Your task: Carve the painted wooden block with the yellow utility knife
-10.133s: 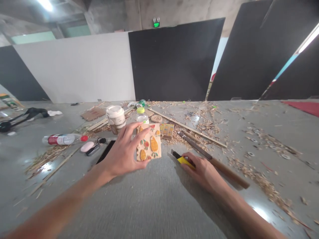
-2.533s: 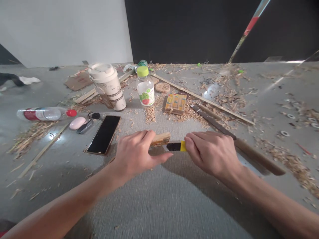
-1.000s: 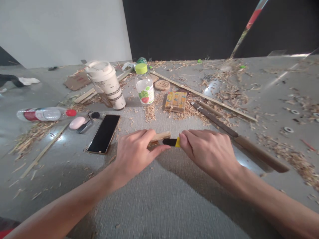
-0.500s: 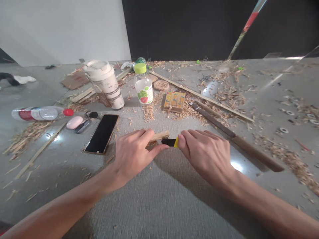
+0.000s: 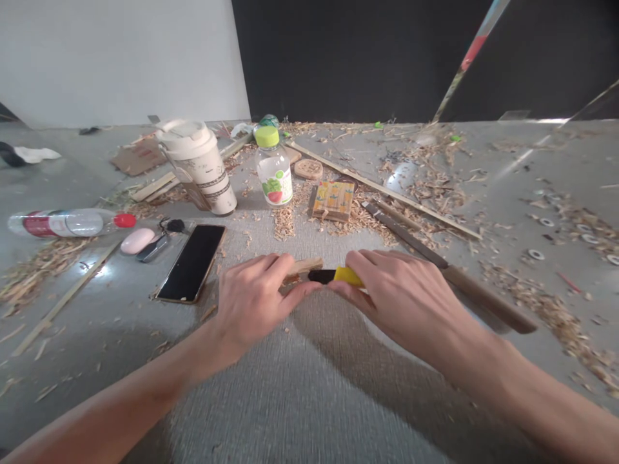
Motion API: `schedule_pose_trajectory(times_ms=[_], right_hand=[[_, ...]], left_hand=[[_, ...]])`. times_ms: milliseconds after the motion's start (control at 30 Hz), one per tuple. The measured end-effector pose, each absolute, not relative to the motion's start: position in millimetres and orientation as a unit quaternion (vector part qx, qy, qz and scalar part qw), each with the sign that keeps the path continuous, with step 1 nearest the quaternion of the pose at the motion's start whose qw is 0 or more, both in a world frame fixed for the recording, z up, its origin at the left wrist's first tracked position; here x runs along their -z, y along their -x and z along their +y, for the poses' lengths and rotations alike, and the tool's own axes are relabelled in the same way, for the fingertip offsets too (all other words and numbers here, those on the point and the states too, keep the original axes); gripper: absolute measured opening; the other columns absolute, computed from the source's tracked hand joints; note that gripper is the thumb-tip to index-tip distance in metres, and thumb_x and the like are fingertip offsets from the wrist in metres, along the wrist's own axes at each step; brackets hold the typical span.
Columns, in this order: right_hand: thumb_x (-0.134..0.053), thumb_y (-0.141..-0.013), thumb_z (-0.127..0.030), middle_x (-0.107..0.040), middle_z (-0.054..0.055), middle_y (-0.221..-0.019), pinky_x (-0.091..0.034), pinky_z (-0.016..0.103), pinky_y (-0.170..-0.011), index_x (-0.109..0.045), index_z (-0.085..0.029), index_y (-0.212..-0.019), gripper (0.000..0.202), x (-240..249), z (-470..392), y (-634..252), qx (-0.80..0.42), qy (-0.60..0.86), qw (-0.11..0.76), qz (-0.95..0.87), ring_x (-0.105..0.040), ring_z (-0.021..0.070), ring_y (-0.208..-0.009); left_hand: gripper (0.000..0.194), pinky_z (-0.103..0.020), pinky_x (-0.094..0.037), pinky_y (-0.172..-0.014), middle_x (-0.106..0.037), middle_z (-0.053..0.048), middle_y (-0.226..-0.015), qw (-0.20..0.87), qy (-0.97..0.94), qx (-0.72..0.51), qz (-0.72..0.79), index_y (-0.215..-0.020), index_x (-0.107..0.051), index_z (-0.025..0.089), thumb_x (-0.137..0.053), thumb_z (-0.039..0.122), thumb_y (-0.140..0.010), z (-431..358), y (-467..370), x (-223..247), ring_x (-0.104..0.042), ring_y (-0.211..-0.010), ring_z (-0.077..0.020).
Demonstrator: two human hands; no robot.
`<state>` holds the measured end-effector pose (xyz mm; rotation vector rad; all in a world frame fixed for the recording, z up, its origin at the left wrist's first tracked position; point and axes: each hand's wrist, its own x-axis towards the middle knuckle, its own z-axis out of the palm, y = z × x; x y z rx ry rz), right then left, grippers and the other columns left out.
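My left hand [image 5: 254,293] is closed around a small piece of wood [image 5: 308,265], whose far end sticks out past the fingers. In my right hand [image 5: 401,283] is a utility knife with a yellow and black handle [image 5: 347,277]. The black front of the knife lies against the near side of the wood, and its blade is mostly hidden there. My left thumb reaches to the knife's front, close to the right thumb. Both hands are above the grey tabletop [image 5: 290,399].
A phone [image 5: 192,263], a lidded cup [image 5: 200,167] and a green-capped bottle [image 5: 274,171] stand or lie beyond my hands. A long wooden-handled saw [image 5: 483,296] lies at right. At left is a plastic bottle [image 5: 72,222] on its side. Wood shavings [image 5: 435,180] are scattered widely.
My right hand has shifted and turned on the knife, showing more of the yellow handle. The knife has slid slightly left along the wood. The whole view has shifted a little.
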<state>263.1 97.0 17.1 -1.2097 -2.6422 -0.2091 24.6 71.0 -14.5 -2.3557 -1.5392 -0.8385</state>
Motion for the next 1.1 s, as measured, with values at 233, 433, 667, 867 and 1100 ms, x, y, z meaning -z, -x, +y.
schedule_pose_trajectory(times_ms=[233,433,667,867,1100], right_hand=[[-0.051,-0.109,-0.047,-0.062,0.001,-0.075,-0.027,0.034,-0.063,-0.055,-0.022,-0.089,0.032,-20.3,96.6,-262.2,0.055,0.409,0.070,-0.908,-0.058,0.0208,-0.064],[-0.055,-0.108,-0.045,-0.063,0.000,-0.073,-0.020,0.033,-0.059,-0.057,-0.022,-0.089,0.030,-21.5,90.7,-259.4,0.040,0.437,0.066,-0.896,-0.055,0.0192,-0.060],[-0.044,-0.110,-0.056,-0.058,-0.002,-0.070,-0.021,0.031,-0.054,-0.053,-0.024,-0.088,0.040,-28.6,103.9,-275.1,-0.025,0.403,0.104,-0.909,-0.046,0.0151,-0.057],[-0.036,-0.109,-0.065,-0.059,-0.001,-0.070,-0.016,0.033,-0.054,-0.051,-0.025,-0.083,0.051,-29.9,105.4,-280.5,-0.015,0.424,0.056,-0.904,-0.045,0.0163,-0.056],[-0.040,-0.111,-0.050,-0.063,0.000,-0.080,-0.017,0.033,-0.059,-0.050,-0.025,-0.090,0.035,-30.6,99.8,-274.1,-0.034,0.442,0.007,-0.896,-0.047,0.0176,-0.062]], left_hand=[[0.057,-0.031,-0.032,-0.052,-0.068,0.001,-0.065,0.109,0.793,0.284,-0.528,-0.074,-0.058,0.021,-0.055,0.071,-0.100,72.5,-23.5,16.9,-0.063,-0.058,-0.0155],[0.058,-0.032,-0.033,-0.052,-0.066,0.001,-0.063,0.117,0.790,0.276,-0.535,-0.075,-0.059,0.021,-0.054,0.074,-0.099,72.5,-22.6,15.8,-0.063,-0.056,-0.0167],[0.057,-0.032,-0.037,-0.053,-0.068,0.001,-0.065,0.123,0.795,0.282,-0.523,-0.075,-0.057,0.022,-0.058,0.074,-0.095,74.0,-23.2,15.6,-0.067,-0.059,-0.0176],[0.063,-0.032,-0.038,-0.053,-0.065,0.000,-0.063,0.133,0.788,0.285,-0.530,-0.076,-0.060,0.020,-0.053,0.081,-0.094,74.0,-23.0,16.2,-0.064,-0.055,-0.0177],[0.063,-0.032,-0.035,-0.052,-0.062,0.001,-0.061,0.134,0.793,0.280,-0.524,-0.073,-0.056,0.020,-0.055,0.079,-0.094,73.2,-23.2,15.0,-0.062,-0.054,-0.0165]])
